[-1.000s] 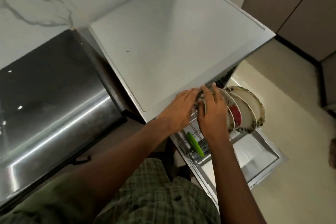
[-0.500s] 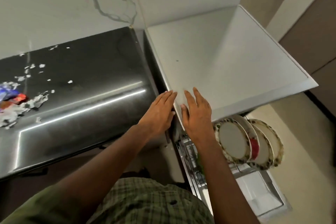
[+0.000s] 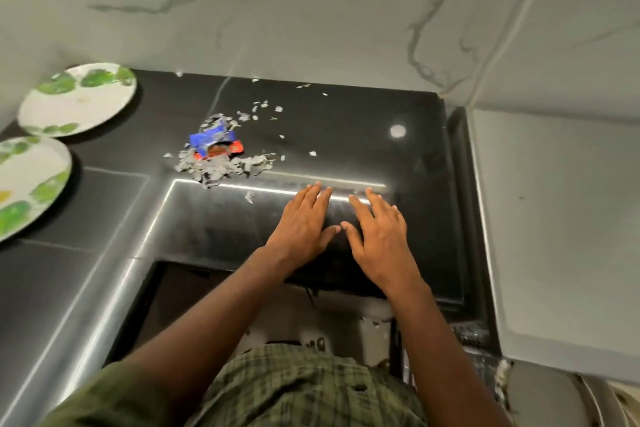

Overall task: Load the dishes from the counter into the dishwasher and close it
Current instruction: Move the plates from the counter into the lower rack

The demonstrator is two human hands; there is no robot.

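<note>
At the far left two green-leaf plates (image 3: 78,99) lay flat on the black counter (image 3: 346,121), well apart from both hands, so the next reach had to go far left and take one plate by its rim. A torn wrapper (image 3: 216,146) with paper scraps lay between. The left hand (image 3: 301,225) and right hand (image 3: 379,236) were flat, fingers straight, holding nothing; the dishwasher (image 3: 554,218) was probably the white unit at right.

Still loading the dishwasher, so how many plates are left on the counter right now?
2: one plate at the counter's far left by the wall, the other plate nearer, cut off by the left edge. More may lie out of view.
</note>
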